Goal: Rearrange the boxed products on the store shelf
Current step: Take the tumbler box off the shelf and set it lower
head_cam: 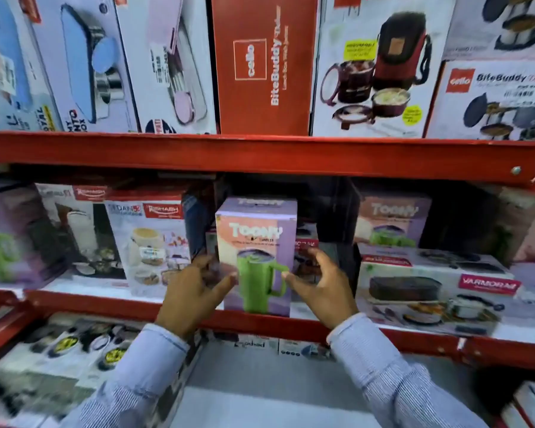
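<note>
Hands, left (pixel 195 288) and right (pixel 318 285), flank the upright tumbler box (pixel 257 242), fingers spread (grip unclear).

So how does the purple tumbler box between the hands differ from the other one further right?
The near tumbler box stands at the shelf's front edge, fully lit, directly on the shelf. The far tumbler box sits back in shadow, on top of a flat Varmora box, its lower part hidden. Both are purple and picture a green mug.
</note>
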